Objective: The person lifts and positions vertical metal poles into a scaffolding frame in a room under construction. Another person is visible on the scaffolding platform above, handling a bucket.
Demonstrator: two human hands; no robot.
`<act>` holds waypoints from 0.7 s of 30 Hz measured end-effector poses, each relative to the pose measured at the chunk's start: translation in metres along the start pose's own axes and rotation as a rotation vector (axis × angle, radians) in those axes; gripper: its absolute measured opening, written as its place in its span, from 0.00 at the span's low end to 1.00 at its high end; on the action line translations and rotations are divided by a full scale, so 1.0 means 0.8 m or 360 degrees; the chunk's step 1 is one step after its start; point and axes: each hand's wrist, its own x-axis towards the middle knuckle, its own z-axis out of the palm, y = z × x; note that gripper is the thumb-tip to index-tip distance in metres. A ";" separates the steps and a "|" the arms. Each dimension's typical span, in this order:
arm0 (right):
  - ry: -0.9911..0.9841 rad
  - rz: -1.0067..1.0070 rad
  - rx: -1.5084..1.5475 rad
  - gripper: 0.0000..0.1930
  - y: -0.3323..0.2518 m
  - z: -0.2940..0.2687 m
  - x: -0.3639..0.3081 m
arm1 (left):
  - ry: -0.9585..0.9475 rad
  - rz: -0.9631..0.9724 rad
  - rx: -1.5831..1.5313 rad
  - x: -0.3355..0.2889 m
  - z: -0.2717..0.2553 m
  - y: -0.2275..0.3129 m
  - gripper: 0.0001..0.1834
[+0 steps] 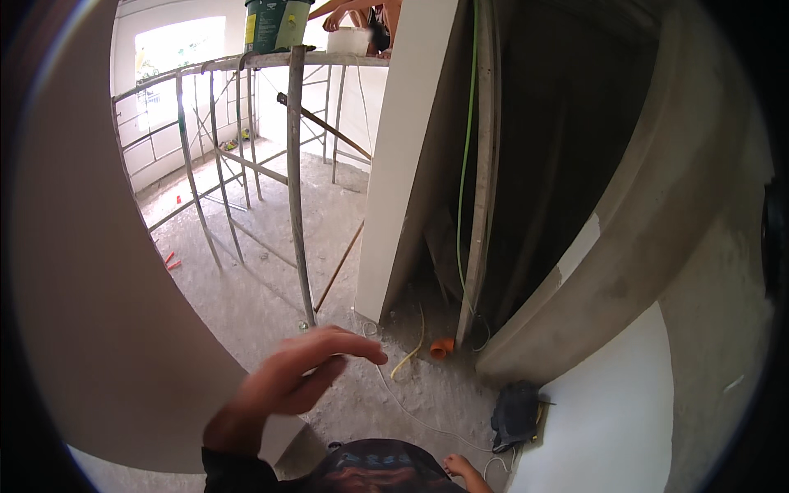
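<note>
My left hand (308, 370) is raised in front of me, slightly blurred. Its fingers stretch to the right, with the thumb apart below them, and nothing is held in it. Beyond its fingertips, a yellow hose piece (407, 355) and a short orange pipe fitting (442, 348) lie on the floor, neither touched. My right hand (460, 467) hangs low beside my dark shirt (378, 468). Its fingers look curled, and I see nothing in them. A thin white cable (403, 408) runs along the floor between my hands and the wall.
Metal scaffolding (297, 181) stands ahead left, bearing a green bucket (275, 25) and another person (382, 29) beside a white container (349, 41). A white wall end (407, 164) adjoins a dark opening with a green hose (469, 140). A black bag (515, 417) lies right.
</note>
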 end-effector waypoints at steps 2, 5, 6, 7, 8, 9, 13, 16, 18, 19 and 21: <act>-0.0029 0.0131 -0.0064 0.17 0.016 -0.008 -0.023 | 0.0379 0.0425 0.0255 0.025 0.015 0.090 0.15; -0.0141 0.0114 -0.0106 0.15 0.098 -0.029 0.021 | 0.0535 0.0871 0.0689 0.031 0.039 0.174 0.09; -0.0163 0.0138 -0.0135 0.15 0.140 -0.045 0.037 | 0.0550 0.0917 0.0762 0.029 0.038 0.179 0.09; -0.0153 0.0151 -0.0074 0.14 0.130 -0.038 0.031 | 0.0476 0.1001 0.0841 0.042 0.054 0.188 0.09; -0.0143 0.0169 -0.0015 0.14 0.117 -0.035 0.026 | 0.0429 0.1054 0.0884 0.051 0.070 0.192 0.08; -0.0134 0.0192 0.0044 0.13 0.107 -0.032 0.016 | 0.0391 0.1090 0.0910 0.060 0.084 0.194 0.08; -0.0169 0.0201 0.0144 0.11 0.129 -0.048 0.016 | 0.0422 0.1116 0.0985 0.057 0.104 0.213 0.07; -0.0158 0.0171 0.0150 0.11 0.122 -0.045 0.013 | 0.0415 0.1133 0.1008 0.057 0.123 0.224 0.06; -0.0160 0.0165 0.0106 0.12 0.122 -0.047 0.014 | 0.0443 0.1102 0.1006 0.053 0.128 0.226 0.06; -0.0180 0.0172 0.0093 0.12 0.124 -0.051 0.013 | 0.0468 0.1077 0.1003 0.047 0.130 0.226 0.06; -0.0216 0.0170 0.0098 0.12 0.123 -0.055 0.009 | 0.0527 0.1027 0.0972 0.041 0.138 0.221 0.06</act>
